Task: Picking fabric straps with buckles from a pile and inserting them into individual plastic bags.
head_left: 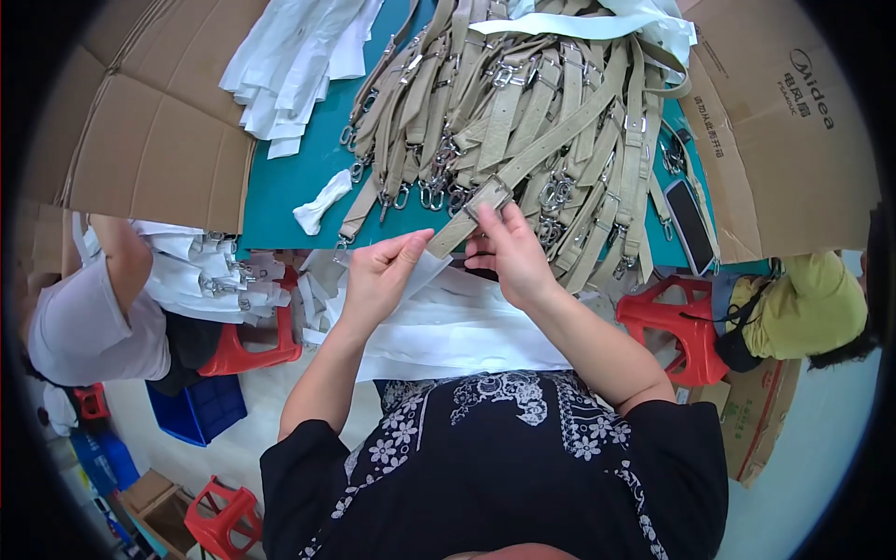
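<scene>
A beige strap (pixel 454 231) with a silver metal buckle (pixel 494 192) is stretched between my hands at the table's near edge. My left hand (pixel 378 280) is closed, pinching the strap's lower end, where a strip of white wrapping (pixel 425 273) hangs. Just below the buckle, the thumb and fingers of my right hand (pixel 519 259) grip the same strap; some of those fingers are hidden. Beyond the buckle the strap runs up and right over a large heap of similar beige straps (pixel 499 140) with silver clips and rings.
White wrapping sheets (pixel 299 56) lie at the back left, a crumpled white piece (pixel 323 202) nearer. A phone (pixel 689 226) rests on the right of the green table (pixel 289 187). Cardboard (pixel 163 131) flanks both sides. People sit left (pixel 98 308) and right (pixel 807 308).
</scene>
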Demonstrator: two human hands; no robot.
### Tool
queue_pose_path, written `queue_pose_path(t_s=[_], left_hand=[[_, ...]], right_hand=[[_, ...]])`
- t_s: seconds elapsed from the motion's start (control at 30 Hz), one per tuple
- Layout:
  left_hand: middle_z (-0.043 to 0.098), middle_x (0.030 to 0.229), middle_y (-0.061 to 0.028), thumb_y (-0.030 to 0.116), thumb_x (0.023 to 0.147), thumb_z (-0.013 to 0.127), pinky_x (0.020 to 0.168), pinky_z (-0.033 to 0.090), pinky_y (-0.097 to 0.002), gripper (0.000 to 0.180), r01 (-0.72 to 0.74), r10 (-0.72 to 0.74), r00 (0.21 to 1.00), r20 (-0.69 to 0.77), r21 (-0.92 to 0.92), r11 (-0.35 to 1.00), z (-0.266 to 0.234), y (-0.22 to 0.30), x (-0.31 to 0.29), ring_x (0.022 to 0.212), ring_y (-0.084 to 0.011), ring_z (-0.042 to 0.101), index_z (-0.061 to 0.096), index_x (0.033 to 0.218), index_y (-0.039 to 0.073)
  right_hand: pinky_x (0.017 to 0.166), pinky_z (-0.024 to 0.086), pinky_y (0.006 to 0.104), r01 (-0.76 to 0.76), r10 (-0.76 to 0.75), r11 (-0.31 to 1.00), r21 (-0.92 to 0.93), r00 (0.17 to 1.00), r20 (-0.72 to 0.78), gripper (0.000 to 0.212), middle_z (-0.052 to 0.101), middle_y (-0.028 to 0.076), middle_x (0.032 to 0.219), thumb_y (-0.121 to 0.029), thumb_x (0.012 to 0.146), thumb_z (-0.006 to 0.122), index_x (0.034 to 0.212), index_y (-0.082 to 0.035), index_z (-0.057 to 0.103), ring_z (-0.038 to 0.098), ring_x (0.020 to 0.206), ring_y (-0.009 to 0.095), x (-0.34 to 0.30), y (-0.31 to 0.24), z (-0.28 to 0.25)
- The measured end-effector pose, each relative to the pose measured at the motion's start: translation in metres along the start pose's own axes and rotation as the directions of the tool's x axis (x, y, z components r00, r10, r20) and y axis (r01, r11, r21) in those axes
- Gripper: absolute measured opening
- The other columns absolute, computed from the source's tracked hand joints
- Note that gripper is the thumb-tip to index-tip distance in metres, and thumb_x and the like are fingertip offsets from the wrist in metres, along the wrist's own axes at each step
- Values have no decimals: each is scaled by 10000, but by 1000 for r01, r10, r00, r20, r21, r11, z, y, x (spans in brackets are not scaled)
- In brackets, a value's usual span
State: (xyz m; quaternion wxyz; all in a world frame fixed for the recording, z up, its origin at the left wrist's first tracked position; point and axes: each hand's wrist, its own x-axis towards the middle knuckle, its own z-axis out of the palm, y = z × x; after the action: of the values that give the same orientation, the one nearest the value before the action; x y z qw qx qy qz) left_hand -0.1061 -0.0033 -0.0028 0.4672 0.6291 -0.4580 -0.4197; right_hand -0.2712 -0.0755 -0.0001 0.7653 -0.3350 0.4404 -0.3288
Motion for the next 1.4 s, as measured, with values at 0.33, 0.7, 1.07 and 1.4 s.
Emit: queue_pose_path(t_s=[0.33, 0.7, 1.07, 1.4], left_hand=[[656, 892, -31, 220, 881, 544, 697, 439, -194, 254, -46, 48, 999, 14, -123, 991, -3, -12, 1, 786, -50, 545, 637, 1017, 26], [619, 1045, -105, 170, 875, 543, 831, 437, -255, 233, -204, 209, 978, 25, -125, 971, 0, -22, 4, 942, -148, 574, 624, 1018, 6], [603, 1072, -114, 216, 885, 524, 870, 412, -284, 255, -134, 161, 976, 150, -170, 976, -11, -20, 12, 994, -169, 550, 634, 1007, 21], [622, 936, -56, 182, 864, 560, 735, 418, -233, 199, -175, 176, 982, 74, -23, 984, -30, -14, 15, 863, -109, 541, 662, 957, 39]], right_hand=[[695, 462, 242, 298, -140, 795, -529, 938, 317, 269, 620, 39, 865, -195, 793, 654, 980, -10, 600, 564, 781, 87, 1, 14, 2], [705, 430, 213, 175, -1, 849, -499, 944, 330, 262, 615, 20, 837, -209, 834, 603, 995, -3, 618, 524, 759, 49, -3, 9, 11], [700, 451, 250, 97, 12, 951, -294, 938, 347, 227, 607, 3, 817, -230, 820, 620, 936, -35, 631, 534, 743, 77, 7, 19, 3], [700, 460, 244, 74, -39, 981, -178, 981, 192, 206, 597, 31, 940, -199, 827, 605, 947, -32, 607, 560, 842, 105, 12, -1, 13]])
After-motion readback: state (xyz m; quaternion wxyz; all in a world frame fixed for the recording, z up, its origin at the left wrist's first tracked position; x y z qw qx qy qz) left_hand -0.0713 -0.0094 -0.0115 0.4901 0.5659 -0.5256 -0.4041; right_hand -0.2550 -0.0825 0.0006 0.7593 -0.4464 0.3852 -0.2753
